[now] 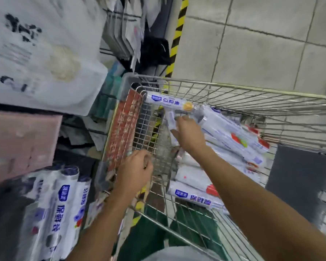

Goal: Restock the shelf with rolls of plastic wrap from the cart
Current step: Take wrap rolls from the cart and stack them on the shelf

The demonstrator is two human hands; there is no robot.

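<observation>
Shop aisle seen from above: shelf (26, 108) down the left of the frame, pale tiled floor (262, 44) at upper right. At upper left, white printed bags (36, 53); below them a pink pack (21, 144). At lower left, rolls of plastic wrap (64, 204) already stood side by side on the shelf, labels outward, probably to face shoppers. Just right of the shelf, the wire cart (233, 95), drawn close alongside, likely to keep each carry short. At the cart's near left edge, beside a red placard (122, 129), left hand (134, 172) with fingers curled over the wire, seemingly to steady the cart. Right of centre, right hand (188, 134) reaching into the basket, thumb spread away from the fingers, laid against a short roll (169, 125) leaning there; cannot tell through the blur whether clasped yet. Further right, loose rolls (233, 136) heaped slantwise in the cart, apparently tipped in as bulk stock. Step in hand, by the look of it: picking one roll out for the shelf, with plenty left to move.
</observation>
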